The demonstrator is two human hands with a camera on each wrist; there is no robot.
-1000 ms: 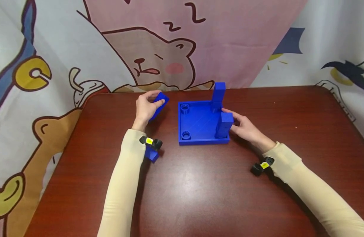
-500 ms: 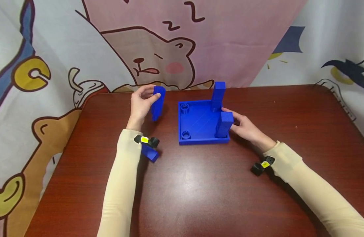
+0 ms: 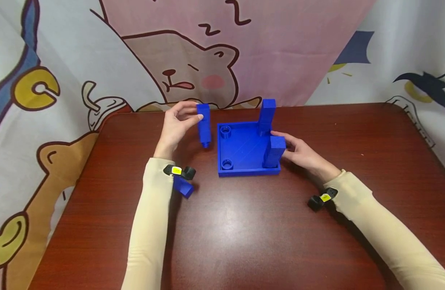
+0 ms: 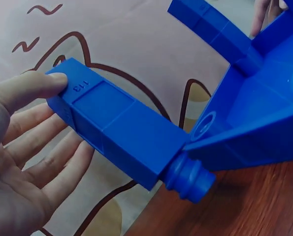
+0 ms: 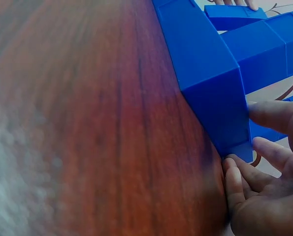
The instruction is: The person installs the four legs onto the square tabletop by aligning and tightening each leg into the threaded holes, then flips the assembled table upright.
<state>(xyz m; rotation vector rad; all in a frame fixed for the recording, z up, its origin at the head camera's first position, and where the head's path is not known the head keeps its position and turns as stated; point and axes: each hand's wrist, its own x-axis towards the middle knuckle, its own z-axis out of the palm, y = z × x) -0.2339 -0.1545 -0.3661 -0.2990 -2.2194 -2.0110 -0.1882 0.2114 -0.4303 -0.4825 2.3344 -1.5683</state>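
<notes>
In the head view my left hand pinches a blue square leg near its top, above the table. The leg's ribbed, screw-like end points down. To its right lies a square blue base with raised walls. Two round sockets show on its left side, a back socket and a front socket. A back leg and a front leg stand upright on its right side. My right hand grips the base's right edge, its fingers partly hidden by the front leg.
Another blue leg lies on the brown wooden table, partly covered by my left wrist camera. A printed curtain hangs behind the table's back edge.
The leg in my left hand has turned from slanted to nearly upright, its ribbed end down. It first shifted left, then right toward the base. My right hand and the base stay put.
</notes>
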